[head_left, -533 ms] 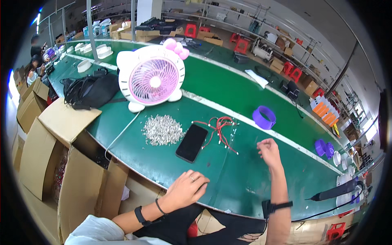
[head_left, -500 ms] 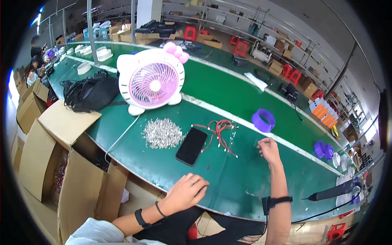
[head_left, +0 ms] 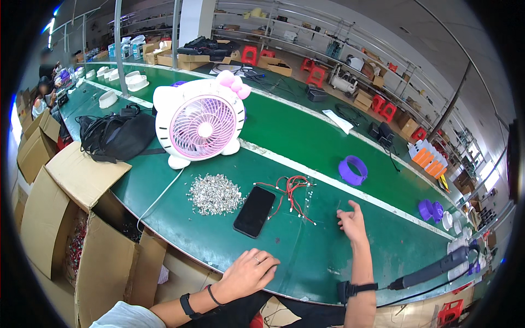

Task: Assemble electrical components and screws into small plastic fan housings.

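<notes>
the left hand [head_left: 249, 274], loosely curled, lies at the tabletop [head_left: 317, 262] edge, any grip hidden. the right hand [head_left: 353, 222], half open, seemingly empty, is near red wires [head_left: 291, 189].

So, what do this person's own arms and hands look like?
The left hand, ungloved, wears a ring; behind it come a thin dark bracelet, a black band and a pale sleeve. The right hand is bare; its forearm carries a black strap with a small black box.

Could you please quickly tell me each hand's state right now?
Left hand: loosely curled, palm hidden; whether it holds anything cannot be told.
Right hand: partly open; nothing held is visible.
</notes>
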{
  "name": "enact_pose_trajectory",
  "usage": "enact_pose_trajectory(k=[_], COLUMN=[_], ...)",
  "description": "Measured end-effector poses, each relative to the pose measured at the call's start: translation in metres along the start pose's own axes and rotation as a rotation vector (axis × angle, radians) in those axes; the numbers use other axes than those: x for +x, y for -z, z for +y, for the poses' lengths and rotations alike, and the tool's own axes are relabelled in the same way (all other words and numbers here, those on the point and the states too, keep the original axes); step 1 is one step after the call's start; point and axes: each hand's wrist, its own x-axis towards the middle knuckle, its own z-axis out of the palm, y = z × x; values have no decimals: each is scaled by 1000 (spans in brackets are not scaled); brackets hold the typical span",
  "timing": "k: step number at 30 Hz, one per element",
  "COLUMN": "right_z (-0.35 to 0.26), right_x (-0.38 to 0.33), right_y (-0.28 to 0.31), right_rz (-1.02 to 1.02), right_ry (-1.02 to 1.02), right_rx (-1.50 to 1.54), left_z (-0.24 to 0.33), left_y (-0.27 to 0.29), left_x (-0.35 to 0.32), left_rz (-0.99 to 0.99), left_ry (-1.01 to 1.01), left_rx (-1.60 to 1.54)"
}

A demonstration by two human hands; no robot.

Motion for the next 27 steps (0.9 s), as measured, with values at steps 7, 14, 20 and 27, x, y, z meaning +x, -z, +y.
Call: enact_pose_trajectory(k=[7,14,20,27], right_z=[-48,46,95,92], right_x=[-160,-211,-212,-217], right_y=[22,60,87,77], right_rz=[-208,-102,249,191], right_ry=[231,62,58,147], right_rx=[-53,183,931,638], left_z=[-2,3,0,5], left_y=[2,7,4,10], left_x=[-7,-5,-7,-4], left_rz=[-34,-28,-147,111], left_ry=[-26,-10,-71,270], left_rx=[12,35,34,-673])
